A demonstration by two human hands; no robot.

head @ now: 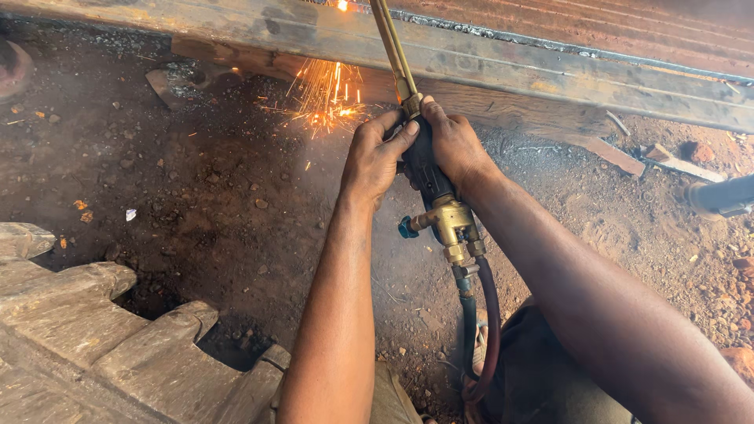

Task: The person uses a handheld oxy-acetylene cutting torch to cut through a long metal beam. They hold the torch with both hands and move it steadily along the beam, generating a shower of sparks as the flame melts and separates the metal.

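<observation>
Both hands grip the black handle of a cutting torch [428, 169]; the left hand [375, 157] has its fingers wrapped tight around it, the right hand [454, 145] closes on it from the other side. The torch's brass tubes run up to the rusty steel beam [550, 74] along the top edge of the dirt ground [212, 196]; sparks [326, 94] shower beneath it, so cutting looks under way, and the next move seemingly calls for a steady line; two hoses [479, 314] trail back; no packages, labels or signs show.

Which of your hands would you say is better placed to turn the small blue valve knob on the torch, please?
Probably the left hand: the blue valve knob juts out on that side of the cutting torch, just below its wrist. The right hand grips the far side, with the brass valve body between.
</observation>
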